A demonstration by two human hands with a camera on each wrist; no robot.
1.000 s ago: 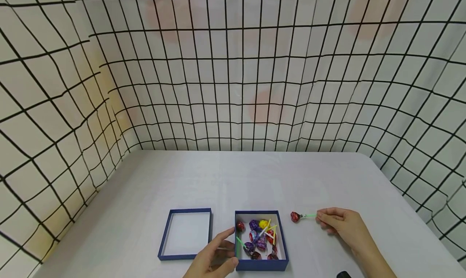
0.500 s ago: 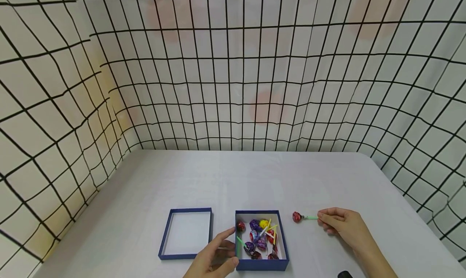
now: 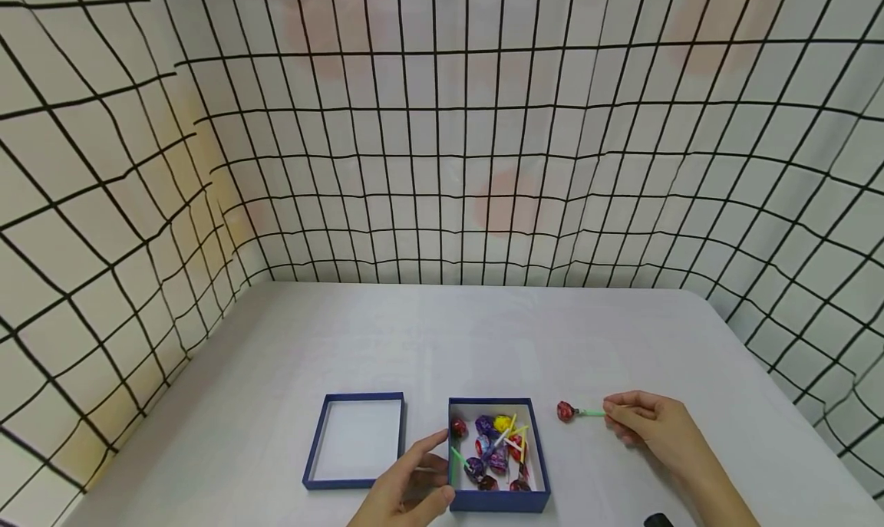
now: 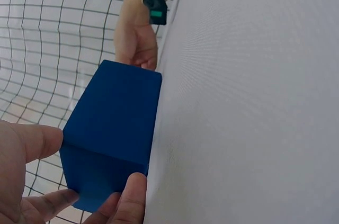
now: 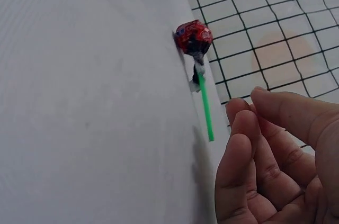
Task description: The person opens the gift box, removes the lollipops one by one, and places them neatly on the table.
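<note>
A red-wrapped lollipop (image 3: pixel 565 412) with a green stick lies on the white table, right of a blue box (image 3: pixel 499 502). My right hand (image 3: pixel 652 427) is at the stick's end; in the right wrist view, a gap separates its loosely bent fingers (image 5: pixel 244 122) from the stick (image 5: pixel 206 108), and they hold nothing. At the box's left side, my left hand (image 3: pixel 407 489) rests thumb and fingertips against the wall. Several wrapped lollipops (image 3: pixel 499 458) lie inside the box, with yellow, white and green sticks. The left wrist view shows the box (image 4: pixel 114 113) from outside, its contents hidden.
To the left of the box lies a shallow blue-rimmed lid (image 3: pixel 354 443), white inside up. A small black object (image 3: pixel 658 520) shows at the bottom edge, near my right forearm. White walls with black grid netting (image 3: pixel 442 159) surround the table (image 3: pixel 414 343).
The red lollipop and my right hand have shifted very slightly to the right. My left hand stays against the box, and the lid has not moved on the table.
</note>
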